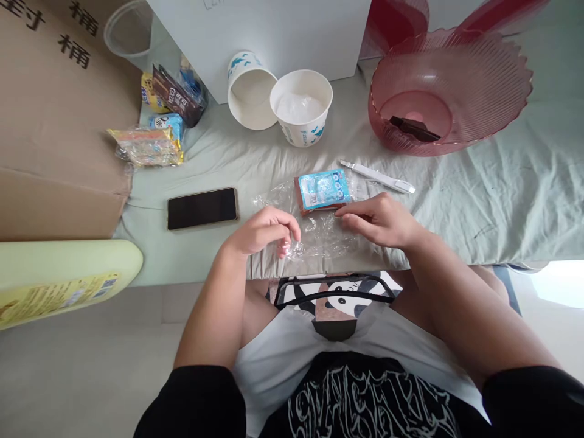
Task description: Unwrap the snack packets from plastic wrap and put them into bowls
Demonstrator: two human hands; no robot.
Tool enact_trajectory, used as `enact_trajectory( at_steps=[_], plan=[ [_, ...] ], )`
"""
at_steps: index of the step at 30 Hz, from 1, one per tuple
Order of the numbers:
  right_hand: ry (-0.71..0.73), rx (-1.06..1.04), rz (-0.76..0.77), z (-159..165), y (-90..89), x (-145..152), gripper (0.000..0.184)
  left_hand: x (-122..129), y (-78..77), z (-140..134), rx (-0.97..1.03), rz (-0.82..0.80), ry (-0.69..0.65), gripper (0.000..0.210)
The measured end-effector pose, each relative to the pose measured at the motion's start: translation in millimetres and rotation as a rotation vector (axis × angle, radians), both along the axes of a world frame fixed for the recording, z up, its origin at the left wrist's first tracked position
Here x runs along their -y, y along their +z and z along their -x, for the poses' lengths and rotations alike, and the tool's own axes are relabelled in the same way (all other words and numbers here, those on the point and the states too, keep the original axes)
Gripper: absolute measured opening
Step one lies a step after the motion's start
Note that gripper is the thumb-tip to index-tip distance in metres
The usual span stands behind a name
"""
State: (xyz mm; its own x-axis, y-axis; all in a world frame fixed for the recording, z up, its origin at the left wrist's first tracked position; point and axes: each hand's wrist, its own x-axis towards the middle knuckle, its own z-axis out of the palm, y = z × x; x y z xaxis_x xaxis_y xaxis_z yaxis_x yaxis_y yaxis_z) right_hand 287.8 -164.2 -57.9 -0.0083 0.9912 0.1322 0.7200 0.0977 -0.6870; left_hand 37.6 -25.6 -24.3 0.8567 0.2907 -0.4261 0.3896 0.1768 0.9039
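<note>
A small blue packet [323, 188] lies on top of a reddish-brown piece [303, 204] in the middle of the cloth. Crumpled clear plastic film [323, 237] spreads under and around them. My left hand [267, 231] is left of the packet, its fingers curled in, with film bunched at the lower fingertips. From the right, my right hand [381, 222] reaches in with its index finger stretched to the near right edge of the stack and the thumb held apart below. A white utility knife [378, 177] rests just beyond that hand.
A black phone [202, 208] lies to the left. Two paper cups [301, 131] stand or lean at the back, one holding crumpled plastic. A pink ribbed bowl [483, 91] with dark pieces inside is back right. Snack packets [148, 146] sit by a cardboard box [59, 140].
</note>
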Motion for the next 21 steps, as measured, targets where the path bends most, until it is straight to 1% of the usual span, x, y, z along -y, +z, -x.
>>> enact_trajectory(
  at_steps=[1, 2, 3, 4, 6, 8, 9, 11, 13, 16, 19, 21],
  plan=[
    [-0.029, 0.046, -0.006, 1, 2.3, 0, 0.04, 1, 0.5, -1, -0.023, -0.017, -0.054, 0.014],
    [-0.061, 0.082, -0.015, 1, 4.2, -1, 0.041, 2, 0.4, -2, -0.022, -0.053, -0.07, 0.012],
    [-0.113, 0.11, -0.031, 2, 5.4, -1, 0.041, 2, -0.7, -3, -0.005, -0.11, -0.045, 0.01],
    [-0.203, 0.135, -0.058, 2, 5.9, -2, 0.039, 3, -2.6, -5, 0.025, -0.19, 0.023, 0.009],
    [-0.368, 0.157, -0.112, 2, 4.5, -3, 0.03, 3, -8.5, -7, 0.096, -0.386, 0.242, 0.01],
    [-0.449, 0.146, -0.136, 3, 1.6, -4, 0.025, 2, -15.6, -8, 0.151, -0.583, 0.446, 0.013],
    [-0.46, 0.133, -0.14, 3, 0.1, -4, 0.024, 1, -19.0, -9, 0.166, -0.672, 0.512, 0.014],
    [-0.455, 0.102, -0.148, 3, -2.3, -4, 0.022, -1, -24.5, -10, 0.175, -0.821, 0.561, 0.017],
    [-0.433, 0.07, -0.177, 2, -3.8, -4, 0.019, -4, -28.3, -10, 0.154, -0.953, 0.55, 0.024],
    [-0.385, 0.062, -0.251, 3, -5.9, -5, 0.015, -7, -33.0, -9, 0.055, -1.114, 0.537, 0.045],
    [-0.333, 0.072, -0.347, 8, -8.1, -7, 0.015, -8, -39.0, -11, -0.088, -1.163, 0.51, 0.062],
    [-0.255, 0.071, -0.387, 13, -9.9, -9, 0.016, -9, -42.1, -13, -0.172, -1.154, 0.486, 0.061]
  ],
)
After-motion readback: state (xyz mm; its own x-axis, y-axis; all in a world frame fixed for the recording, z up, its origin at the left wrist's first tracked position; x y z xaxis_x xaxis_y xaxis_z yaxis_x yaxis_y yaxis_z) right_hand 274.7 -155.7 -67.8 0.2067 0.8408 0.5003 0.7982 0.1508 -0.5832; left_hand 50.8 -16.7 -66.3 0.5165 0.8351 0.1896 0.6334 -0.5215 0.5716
